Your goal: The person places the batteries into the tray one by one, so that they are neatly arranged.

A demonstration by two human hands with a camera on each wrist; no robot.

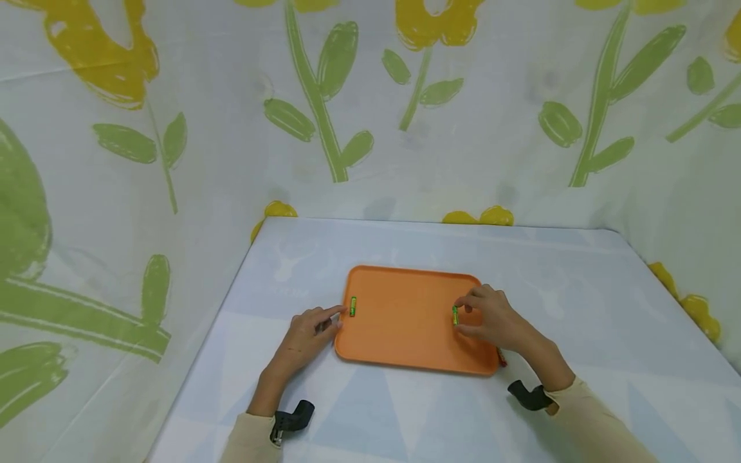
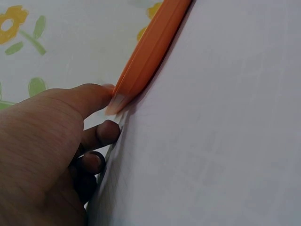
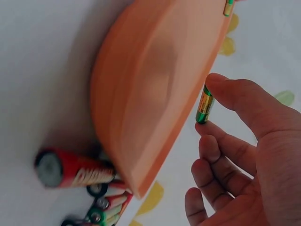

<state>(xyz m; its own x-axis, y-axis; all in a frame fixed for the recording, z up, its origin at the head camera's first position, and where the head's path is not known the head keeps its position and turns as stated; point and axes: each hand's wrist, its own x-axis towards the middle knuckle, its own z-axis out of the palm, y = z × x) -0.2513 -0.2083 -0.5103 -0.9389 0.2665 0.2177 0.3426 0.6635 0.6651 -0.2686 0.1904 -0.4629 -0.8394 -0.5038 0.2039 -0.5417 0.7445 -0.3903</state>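
An orange tray (image 1: 405,321) lies on the table. My left hand (image 1: 309,337) is at its left rim, thumb and index tips on the edge, the other fingers curled below in the left wrist view (image 2: 51,146). A small green and gold battery (image 1: 353,306) stands out inside the tray near that rim. Over the tray's right part, my right hand (image 1: 489,315) pinches a second green battery (image 3: 205,106) by its two ends between thumb and index fingertip. The remaining fingers of that hand are bent and hold nothing.
Beside the tray's right edge lies a thick red battery (image 3: 75,168), with several smaller batteries (image 3: 103,202) close by; in the head view the right hand and tray mostly hide them. A patterned cloth covers the table (image 1: 370,411). Flowered curtains (image 1: 220,128) hang behind and at the sides.
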